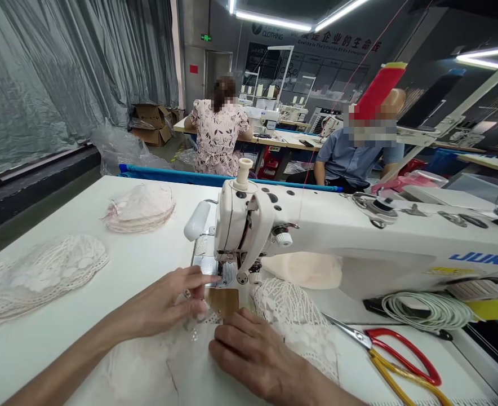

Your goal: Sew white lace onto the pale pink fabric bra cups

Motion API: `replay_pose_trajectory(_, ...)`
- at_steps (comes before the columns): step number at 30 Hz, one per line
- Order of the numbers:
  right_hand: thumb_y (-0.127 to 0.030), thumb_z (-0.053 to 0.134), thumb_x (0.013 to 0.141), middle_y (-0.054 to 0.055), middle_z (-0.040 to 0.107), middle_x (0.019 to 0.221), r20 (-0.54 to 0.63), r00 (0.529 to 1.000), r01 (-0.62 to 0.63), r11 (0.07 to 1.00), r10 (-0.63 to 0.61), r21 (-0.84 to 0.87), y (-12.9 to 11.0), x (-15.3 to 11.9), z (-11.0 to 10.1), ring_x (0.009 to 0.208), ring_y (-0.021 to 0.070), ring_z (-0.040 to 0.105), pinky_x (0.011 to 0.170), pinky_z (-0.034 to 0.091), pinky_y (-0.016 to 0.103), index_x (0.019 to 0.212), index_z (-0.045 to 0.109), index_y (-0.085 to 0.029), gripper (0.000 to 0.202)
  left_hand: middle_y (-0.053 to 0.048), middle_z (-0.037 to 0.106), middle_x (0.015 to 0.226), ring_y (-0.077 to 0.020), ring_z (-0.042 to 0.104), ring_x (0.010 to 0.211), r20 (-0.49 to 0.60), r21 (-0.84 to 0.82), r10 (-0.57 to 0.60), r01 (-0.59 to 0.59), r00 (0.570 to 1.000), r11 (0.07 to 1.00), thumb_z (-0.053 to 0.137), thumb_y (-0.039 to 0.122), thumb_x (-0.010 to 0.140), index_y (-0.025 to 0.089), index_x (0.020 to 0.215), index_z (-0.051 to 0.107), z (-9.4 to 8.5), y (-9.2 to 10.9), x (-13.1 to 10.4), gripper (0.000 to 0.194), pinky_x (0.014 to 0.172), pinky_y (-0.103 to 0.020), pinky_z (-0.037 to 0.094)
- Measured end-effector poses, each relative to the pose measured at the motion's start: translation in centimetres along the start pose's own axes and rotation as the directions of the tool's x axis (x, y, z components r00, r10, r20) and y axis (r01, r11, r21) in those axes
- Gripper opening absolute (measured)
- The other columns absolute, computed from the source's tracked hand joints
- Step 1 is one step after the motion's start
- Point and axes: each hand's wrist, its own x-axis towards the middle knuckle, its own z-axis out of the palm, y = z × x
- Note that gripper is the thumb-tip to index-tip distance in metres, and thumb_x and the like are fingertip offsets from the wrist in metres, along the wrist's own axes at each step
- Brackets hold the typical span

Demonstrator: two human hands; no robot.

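A white sewing machine (316, 217) stands across the table, its needle and presser foot above a metal plate (229, 274). My left hand (173, 299) is just left of the needle, index finger stretched toward the presser foot, thumb lower and apart; thin sheer fabric (143, 366) lies beneath it. My right hand (253, 349) rests with curled fingers on the fabric, in front of the needle; what its fingers press is hidden. Between both hands lies a brown flat piece (223, 303). White lace (293, 316) is bunched right of the needle, beside my right hand.
Lace pieces (46, 270) and a pale fabric stack (141, 208) lie on the left. Scissors with red and yellow handles (401, 361) and a coiled cable (428, 310) are at the right. Two people sit beyond the table.
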Motion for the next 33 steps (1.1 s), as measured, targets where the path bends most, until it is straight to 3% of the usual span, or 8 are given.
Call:
replay_pose_trajectory(3,-0.006,0.034,0.094,0.005,0.059,0.074,-0.007,1.000,-0.028,1.000,0.028,0.003,0.1,0.0,0.0,0.068,0.0142,0.048,0.060,0.038,0.028,0.086,0.061,-0.008,0.028,0.002,0.059,0.091,-0.0155,0.055,0.082,0.027,0.051,-0.028,0.026,0.999,0.998,0.055,0.025,0.087,0.031,0.132,0.043,0.7,0.5,0.1,0.047,0.072,-0.023,0.046)
replay_pose_trajectory(8,-0.007,0.036,0.094,0.007,0.062,0.078,-0.049,0.999,0.011,0.999,-0.008,0.047,0.2,0.0,-0.1,0.073,0.0149,0.052,0.063,0.041,0.028,0.090,0.060,-0.008,0.025,0.000,0.058,0.093,-0.0186,0.053,0.088,-0.031,0.159,-0.067,0.071,0.997,0.985,0.057,0.021,0.085,0.031,0.111,0.061,0.8,0.7,-0.2,0.028,0.080,-0.031,0.046)
replay_pose_trajectory(11,-0.006,0.042,0.092,0.008,0.064,0.084,-0.114,0.992,0.069,0.994,-0.060,0.081,0.1,0.0,-0.2,0.080,0.0158,0.055,0.067,0.043,0.028,0.093,0.060,-0.006,0.018,-0.002,0.054,0.117,-0.0218,0.045,0.109,-0.004,0.064,-0.011,0.011,1.000,0.998,0.061,0.022,0.083,0.035,0.126,0.050,1.2,0.7,-0.2,0.046,0.092,-0.036,0.042)
replay_pose_trajectory(13,-0.005,0.045,0.090,0.008,0.064,0.083,-0.147,0.986,0.087,0.992,-0.073,0.092,0.2,0.0,-0.2,0.081,0.0162,0.055,0.068,0.043,0.028,0.094,0.060,-0.006,0.015,-0.001,0.057,0.115,-0.0212,0.041,0.113,0.068,-0.037,0.037,-0.034,0.997,0.999,0.062,0.021,0.083,0.037,0.132,0.043,1.3,0.6,-0.1,0.055,0.097,-0.037,0.038)
replay_pose_trajectory(16,-0.005,0.044,0.090,0.007,0.063,0.079,-0.152,0.987,0.061,0.995,-0.048,0.076,0.3,-0.1,-0.3,0.076,0.0157,0.054,0.065,0.043,0.028,0.094,0.059,-0.006,0.015,0.000,0.060,0.094,-0.0212,0.045,0.105,0.112,-0.108,-0.045,0.057,0.993,0.993,0.063,0.028,0.082,0.034,0.125,0.052,0.9,0.1,-0.2,0.044,0.093,-0.035,0.040)
replay_pose_trajectory(23,-0.007,0.034,0.095,0.007,0.060,0.084,-0.023,0.996,-0.084,0.996,0.085,0.030,0.6,-0.3,0.4,0.070,0.0131,0.051,0.060,0.042,0.026,0.097,0.055,-0.010,0.021,0.001,0.053,0.079,-0.0185,0.051,0.082,-0.012,-0.161,-0.255,0.250,0.967,0.955,0.053,0.034,0.085,0.025,0.112,0.062,0.0,-1.1,-0.3,0.030,0.079,-0.030,0.042)
replay_pose_trajectory(27,-0.008,0.036,0.095,0.005,0.058,0.080,-0.012,0.988,-0.154,0.988,0.154,-0.014,0.9,-0.3,1.0,0.066,0.0127,0.049,0.058,0.040,0.026,0.092,0.055,-0.012,0.020,0.002,0.046,0.076,-0.0145,0.048,0.069,-0.004,-0.244,-0.237,0.229,0.971,0.942,0.049,0.030,0.085,0.020,0.119,0.056,1.5,-1.7,0.1,0.036,0.066,-0.026,0.043)
replay_pose_trajectory(33,-0.008,0.034,0.095,0.004,0.058,0.078,-0.001,0.986,-0.165,0.985,0.165,-0.048,1.1,-0.2,1.3,0.063,0.0124,0.047,0.056,0.038,0.027,0.082,0.055,-0.013,0.026,0.002,0.045,0.077,-0.0146,0.047,0.070,-0.028,-0.164,-0.206,0.199,0.978,0.966,0.045,0.025,0.087,0.023,0.124,0.051,2.5,-2.6,0.2,0.038,0.064,-0.025,0.041)
